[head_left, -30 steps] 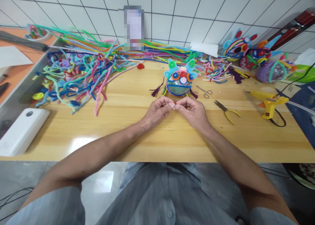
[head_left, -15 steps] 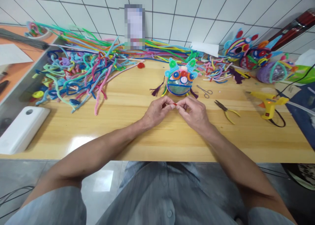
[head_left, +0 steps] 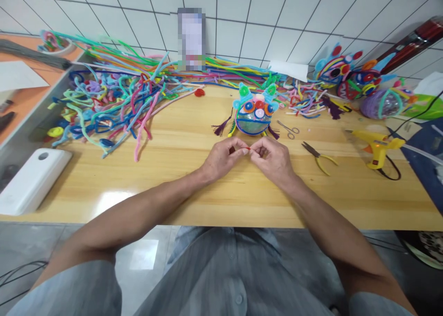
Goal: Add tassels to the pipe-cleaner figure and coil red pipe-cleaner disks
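Between my two hands is a short piece of red pipe cleaner (head_left: 248,148), mostly covered by the fingertips. My left hand (head_left: 226,155) pinches its left end between thumb and forefinger. The other end is pinched by my right hand (head_left: 272,157), whose fingertips nearly meet the left ones. Just beyond both hands stands a colourful lion-head figure (head_left: 254,124), made of pipe cleaners on a clear body, with blue-and-orange eyes, green ears and purple tassels. Small scissors (head_left: 289,130) and yellow-handled pliers (head_left: 320,158) lie to the right of it.
A yellow glue gun (head_left: 377,147) stands at the right with its cord. Heaped pipe cleaners (head_left: 114,104) fill the left back. Similar finished figures (head_left: 334,69) sit at the back right. A white power bank (head_left: 34,182) lies front left; a phone (head_left: 191,39) leans on the wall.
Both hands keep their pinch on the red pipe cleaner, with only a very slight shift of the fingers. The view has moved a little; the objects on the table stay put.
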A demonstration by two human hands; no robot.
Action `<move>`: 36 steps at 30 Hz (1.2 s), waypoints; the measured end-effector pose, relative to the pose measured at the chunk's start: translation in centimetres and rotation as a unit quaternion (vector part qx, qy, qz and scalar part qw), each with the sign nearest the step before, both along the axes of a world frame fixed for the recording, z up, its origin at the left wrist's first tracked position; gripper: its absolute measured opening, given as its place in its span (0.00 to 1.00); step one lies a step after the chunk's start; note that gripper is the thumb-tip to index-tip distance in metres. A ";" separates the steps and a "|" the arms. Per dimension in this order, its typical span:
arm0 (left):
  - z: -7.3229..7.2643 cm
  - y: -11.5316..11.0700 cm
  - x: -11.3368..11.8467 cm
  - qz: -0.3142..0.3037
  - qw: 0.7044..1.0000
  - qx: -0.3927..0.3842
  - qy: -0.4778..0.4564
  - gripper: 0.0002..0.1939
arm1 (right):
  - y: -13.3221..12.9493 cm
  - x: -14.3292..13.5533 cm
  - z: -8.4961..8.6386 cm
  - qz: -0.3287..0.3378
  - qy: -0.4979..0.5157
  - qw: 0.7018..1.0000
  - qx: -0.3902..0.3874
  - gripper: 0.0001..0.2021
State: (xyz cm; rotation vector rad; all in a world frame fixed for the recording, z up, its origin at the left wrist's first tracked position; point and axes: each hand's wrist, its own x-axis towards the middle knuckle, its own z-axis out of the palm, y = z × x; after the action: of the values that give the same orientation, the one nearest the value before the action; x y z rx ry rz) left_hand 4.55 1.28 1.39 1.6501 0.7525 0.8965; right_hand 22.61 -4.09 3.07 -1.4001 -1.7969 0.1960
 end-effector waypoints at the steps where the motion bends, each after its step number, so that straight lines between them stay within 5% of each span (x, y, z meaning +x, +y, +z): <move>1: 0.1 0.0 0.0 0.006 0.999 0.033 0.019 0.07 | 0.0 0.1 0.0 0.001 -0.020 1.000 0.008 0.07; 7: 0.5 0.1 -0.2 0.014 0.995 0.097 0.029 0.05 | -0.3 0.2 0.5 0.012 -0.056 0.998 0.016 0.07; 21: -1.0 -0.4 0.6 0.034 0.987 -0.108 -0.116 0.15 | 0.0 -0.2 0.0 0.003 0.210 0.961 -0.179 0.06; 29: 0.3 -0.3 -0.1 0.026 0.996 0.076 0.030 0.03 | -0.3 0.0 0.3 0.005 0.006 0.998 -0.055 0.05; 36: 0.5 -0.6 -0.2 0.061 0.993 0.099 0.035 0.04 | -0.3 -0.3 0.1 -0.001 0.089 0.991 -0.100 0.05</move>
State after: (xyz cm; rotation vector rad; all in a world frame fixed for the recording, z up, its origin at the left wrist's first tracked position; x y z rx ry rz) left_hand 4.37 0.67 1.94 1.8331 0.8416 1.0304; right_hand 22.29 -4.34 3.16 -1.4734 -1.6635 0.4952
